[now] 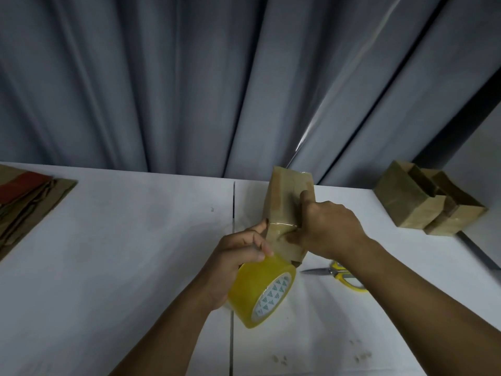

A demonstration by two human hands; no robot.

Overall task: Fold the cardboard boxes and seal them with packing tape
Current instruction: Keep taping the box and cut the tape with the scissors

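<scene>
The small cardboard box is held up on end over the white table, about dead centre, tipped slightly toward 1 o'clock, with glossy clear tape seen across its faces. It's gripped along its 3 o'clock edge by the right hand, with the thumb pressed onto the taped band low on the front and the index finger laid straight up the face. The yellowish tape roll is clutched at the box's 7 o'clock by the left hand, fingers curled over its top and one fingertip touching the box's lower corner. Yellow-handled scissors are left lying at the box's 5 o'clock, partly hidden by the right forearm. Two taped boxes are parked together at 3 o'clock, well apart. Flat cardboard is stacked at 9 o'clock. A grey curtain is hung behind at 12.
</scene>
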